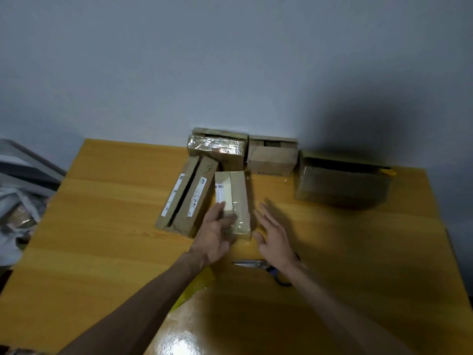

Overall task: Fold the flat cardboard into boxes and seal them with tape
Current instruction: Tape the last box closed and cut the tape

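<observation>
A small taped cardboard box (236, 198) with a barcode label lies lengthwise on the wooden table (107, 226). My left hand (217, 234) touches its near left corner with straight fingers. My right hand (273, 234) is flat and open just right of the box, apart from it. A long box (188, 198) with an open slit lies to the left. At the wall stand a tape-wrapped box (217, 149), a plain box (272, 157) and a larger box (343, 180).
Scissors (258, 265) with blue handles lie on the table under my right wrist. A yellow sheet (197, 285) shows beneath my left forearm. A glossy tape-covered surface (230, 326) fills the near edge. Bags and clutter (18, 208) sit off the table's left side.
</observation>
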